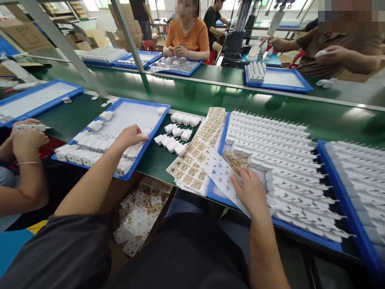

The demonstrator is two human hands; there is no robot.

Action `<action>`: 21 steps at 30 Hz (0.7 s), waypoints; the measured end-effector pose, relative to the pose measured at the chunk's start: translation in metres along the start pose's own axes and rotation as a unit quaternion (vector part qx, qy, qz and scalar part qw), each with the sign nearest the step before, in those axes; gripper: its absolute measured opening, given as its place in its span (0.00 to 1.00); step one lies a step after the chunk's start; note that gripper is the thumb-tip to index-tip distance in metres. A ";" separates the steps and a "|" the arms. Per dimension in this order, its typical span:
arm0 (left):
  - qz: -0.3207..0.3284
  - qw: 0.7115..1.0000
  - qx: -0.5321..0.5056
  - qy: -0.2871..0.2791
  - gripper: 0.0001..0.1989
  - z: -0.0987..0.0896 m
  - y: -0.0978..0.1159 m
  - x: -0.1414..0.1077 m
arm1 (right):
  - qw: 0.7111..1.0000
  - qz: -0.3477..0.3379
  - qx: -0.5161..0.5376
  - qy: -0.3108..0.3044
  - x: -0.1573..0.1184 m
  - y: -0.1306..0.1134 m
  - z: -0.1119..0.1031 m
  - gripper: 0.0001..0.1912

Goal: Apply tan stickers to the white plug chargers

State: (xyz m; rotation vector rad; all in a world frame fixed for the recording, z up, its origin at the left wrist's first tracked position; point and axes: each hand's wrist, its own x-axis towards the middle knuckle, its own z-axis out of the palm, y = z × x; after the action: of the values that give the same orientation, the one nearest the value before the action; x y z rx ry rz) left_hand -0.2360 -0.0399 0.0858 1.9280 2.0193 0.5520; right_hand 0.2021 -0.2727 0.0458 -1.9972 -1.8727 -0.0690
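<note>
My left hand (130,137) is over the blue-rimmed tray (152,141) on the left, thumb and index finger bent around a white charger plug, mostly hidden by the fingers. Rows of white charger plugs (78,154) lie in that tray. More loose charger plugs (172,144) sit on the green table to its right. Fingers of my right hand (252,188) close on a whitish sticker sheet (221,174) with small blue marks, slanting over the front of another blue tray (224,197). Beside it lies a stack of sticker sheets (192,168) with tan labels.
White plugs stand in dense rows (279,160) in the right tray; a further full tray (357,188) is beyond it. Used sheets (138,216) fill a box below the table. A neighbour's hands (28,138) are at far left; co-workers sit across the green belt (186,90).
</note>
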 end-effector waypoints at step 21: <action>0.489 0.850 -0.042 -0.191 0.25 0.100 0.140 -0.100 | 1.000 -0.025 0.008 -0.015 -0.054 -0.014 -0.063 0.16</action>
State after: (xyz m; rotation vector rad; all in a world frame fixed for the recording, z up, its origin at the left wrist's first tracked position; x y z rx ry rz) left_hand -0.0604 -0.1285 0.0579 2.6462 0.6525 0.3822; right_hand 0.1977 -0.3441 0.0910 -1.9516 -1.9365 -0.0375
